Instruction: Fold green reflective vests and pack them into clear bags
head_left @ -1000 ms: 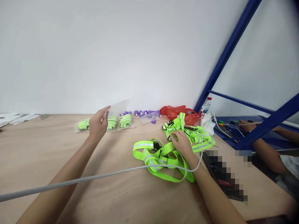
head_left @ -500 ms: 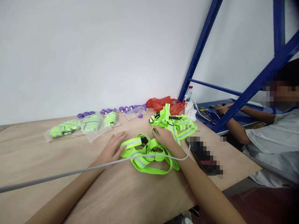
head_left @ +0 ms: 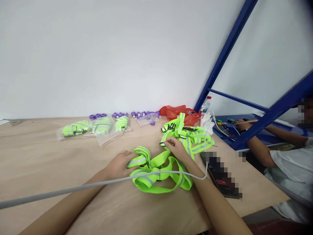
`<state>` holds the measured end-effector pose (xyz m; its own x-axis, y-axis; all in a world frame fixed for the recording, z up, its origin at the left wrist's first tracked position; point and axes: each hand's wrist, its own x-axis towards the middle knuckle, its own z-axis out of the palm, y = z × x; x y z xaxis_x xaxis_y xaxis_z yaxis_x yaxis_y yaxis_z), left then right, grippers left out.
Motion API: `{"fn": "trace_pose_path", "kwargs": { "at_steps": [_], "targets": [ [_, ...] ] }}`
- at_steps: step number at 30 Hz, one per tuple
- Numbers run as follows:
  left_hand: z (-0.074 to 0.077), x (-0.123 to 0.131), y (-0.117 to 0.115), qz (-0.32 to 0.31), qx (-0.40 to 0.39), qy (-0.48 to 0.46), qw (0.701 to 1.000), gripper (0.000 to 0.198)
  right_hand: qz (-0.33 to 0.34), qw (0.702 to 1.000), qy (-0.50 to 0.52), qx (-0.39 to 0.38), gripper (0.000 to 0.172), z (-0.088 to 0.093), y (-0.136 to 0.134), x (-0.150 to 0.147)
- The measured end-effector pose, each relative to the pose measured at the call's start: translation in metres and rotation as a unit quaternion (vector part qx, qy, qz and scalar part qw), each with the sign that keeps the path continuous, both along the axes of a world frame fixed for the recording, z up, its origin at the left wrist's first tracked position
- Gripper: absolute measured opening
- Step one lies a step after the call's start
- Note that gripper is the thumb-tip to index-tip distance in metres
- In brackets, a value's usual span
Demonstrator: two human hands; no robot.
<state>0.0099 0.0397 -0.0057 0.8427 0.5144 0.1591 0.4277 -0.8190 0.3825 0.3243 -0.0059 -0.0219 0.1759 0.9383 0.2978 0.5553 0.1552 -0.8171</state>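
A neon yellow-green reflective strap (head_left: 156, 187) with silver stripes lies in loose loops on the wooden table. My left hand (head_left: 120, 164) is closed on a folded loop at its left end, fingers partly hidden by the band. At the upper right of the loops, my right hand (head_left: 178, 149) pinches a strap end by a black buckle. Just behind that hand is a heap of similar reflective straps (head_left: 200, 138) with black buckles. A grey cable (head_left: 107, 181) crosses the view in front of my left forearm and the strap.
Along the wall lie bagged straps (head_left: 75, 128), purple pieces (head_left: 97, 116), an unfilled-looking plastic bag (head_left: 148, 119) and a red plastic bag (head_left: 171, 112). A bottle (head_left: 205, 105) and a phone (head_left: 220, 176) are to the right. Beyond the blue frame (head_left: 225, 54), a person's arms (head_left: 259, 147) rest at another table.
My left hand has closed around the strap's left loop, its fingers previously flatter beside it. My right hand has drawn a buckled strap end into view. The camera has turned slightly left.
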Motion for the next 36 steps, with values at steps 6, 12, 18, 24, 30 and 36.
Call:
{"fn": "trace_pose_path", "kwargs": {
  "at_steps": [6,12,18,24,30,36],
  "targets": [
    [-0.002,-0.039,0.019,0.061,0.047,-0.002,0.997,0.046,0.004,0.999,0.053,0.013,0.052,0.011,-0.005,0.001],
    [0.004,-0.050,0.031,0.113,0.013,-0.030,0.993,0.050,0.043,0.997,0.060,-0.017,0.066,0.018,-0.011,-0.002],
    [0.001,-0.051,0.032,0.141,-0.038,-0.124,0.981,0.053,-0.154,0.983,-0.046,0.090,0.043,0.023,-0.013,0.021],
    [-0.011,-0.050,0.028,0.171,-0.054,-0.298,0.938,0.053,-0.207,0.926,-0.316,0.022,0.055,0.007,-0.006,0.044],
    [-0.002,-0.047,0.014,0.049,0.071,-0.269,0.959,0.053,-0.181,0.916,-0.359,0.011,0.021,-0.005,0.000,0.031],
    [-0.004,-0.038,0.003,-0.074,0.129,-0.109,0.983,0.051,-0.155,0.928,-0.274,0.198,0.019,0.012,-0.001,0.015]
  ]
}}
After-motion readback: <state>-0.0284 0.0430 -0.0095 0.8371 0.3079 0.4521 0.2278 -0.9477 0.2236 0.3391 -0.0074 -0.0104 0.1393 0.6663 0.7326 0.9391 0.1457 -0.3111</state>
